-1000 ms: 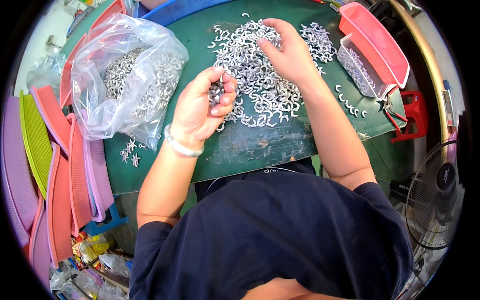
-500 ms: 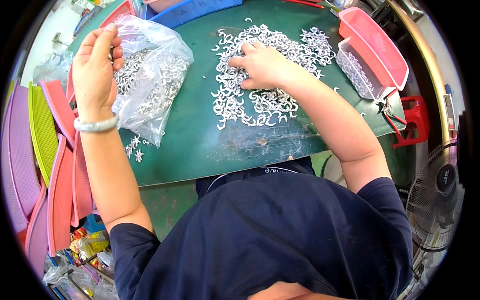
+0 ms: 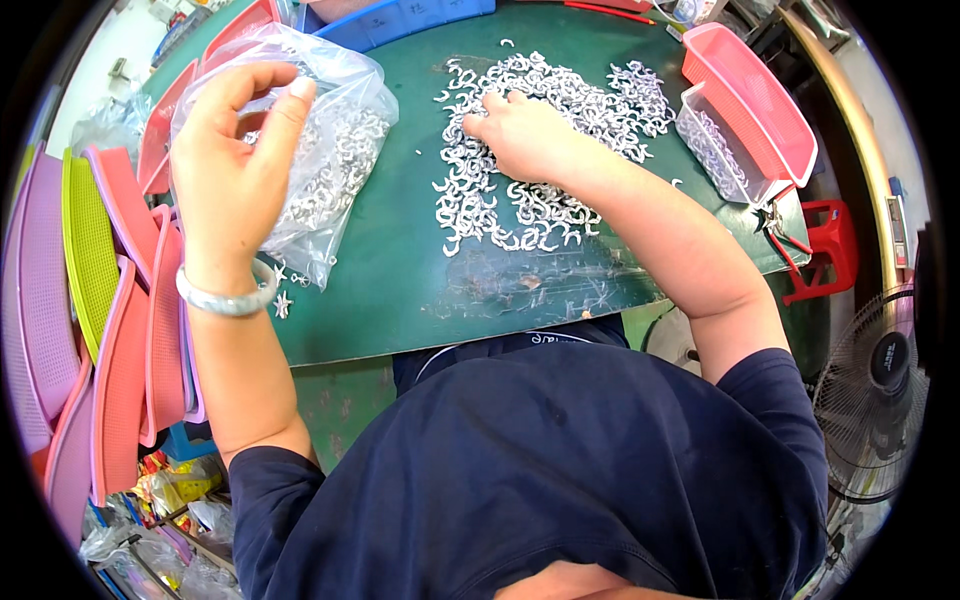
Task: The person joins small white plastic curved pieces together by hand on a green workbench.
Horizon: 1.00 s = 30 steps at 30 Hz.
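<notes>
My left hand [image 3: 245, 150] is raised over a clear plastic bag [image 3: 345, 80], its fingers curved and the thumb apart from them. No piece shows between them, though the inner fingers are partly hidden. Small silvery metal parts [image 3: 340, 150] fill the bag. On the green table, my right hand [image 3: 530, 140] rests on a spread pile of silver crescent-shaped metal pieces [image 3: 470, 215]. Its fingers are drawn in and point down among the pieces; the tips are hidden, so what they hold cannot be made out.
A pink basket [image 3: 735, 75] and a clear box [image 3: 705, 150] with metal pieces stand right, beside red-handled pliers [image 3: 785, 235]. A blue tray [image 3: 400, 22] lies at the far edge. Stacked colored baskets [image 3: 95, 250] line the left; a fan [image 3: 890, 360] stands right.
My left hand has moved right and turned; its fingers have parted, and the small pieces seen in it no longer show. The fingers of my right hand have drawn in on the pile.
</notes>
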Each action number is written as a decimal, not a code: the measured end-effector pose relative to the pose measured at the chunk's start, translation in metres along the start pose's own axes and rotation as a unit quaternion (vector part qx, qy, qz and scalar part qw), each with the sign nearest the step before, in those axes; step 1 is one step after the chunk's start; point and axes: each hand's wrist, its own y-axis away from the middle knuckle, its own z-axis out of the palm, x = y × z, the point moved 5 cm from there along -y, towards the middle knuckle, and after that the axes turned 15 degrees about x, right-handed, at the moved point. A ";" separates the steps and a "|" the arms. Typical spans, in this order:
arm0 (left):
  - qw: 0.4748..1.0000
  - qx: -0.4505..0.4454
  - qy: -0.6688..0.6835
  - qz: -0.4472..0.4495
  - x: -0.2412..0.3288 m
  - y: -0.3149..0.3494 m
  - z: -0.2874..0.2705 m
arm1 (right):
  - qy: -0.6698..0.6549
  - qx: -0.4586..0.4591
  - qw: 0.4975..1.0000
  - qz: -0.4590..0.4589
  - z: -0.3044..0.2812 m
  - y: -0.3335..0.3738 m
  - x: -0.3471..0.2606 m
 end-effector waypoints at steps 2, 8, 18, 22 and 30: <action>1.000 -0.002 0.016 0.017 0.017 0.007 0.004 | 0.003 -0.012 1.000 0.005 -0.002 0.000 0.000; 0.992 -0.104 0.023 0.074 0.047 0.027 0.020 | -0.043 0.004 0.999 0.021 -0.002 0.000 0.004; 0.975 -0.209 0.063 -0.050 0.022 0.067 0.062 | -0.571 0.012 0.746 0.342 -0.001 0.007 0.061; 0.960 -0.233 0.072 -0.135 0.000 0.077 0.083 | -0.801 0.061 0.443 0.398 0.009 0.022 0.068; 0.917 -0.223 0.168 -0.284 -0.036 0.091 0.123 | -0.924 -0.020 0.226 0.307 0.018 0.022 0.029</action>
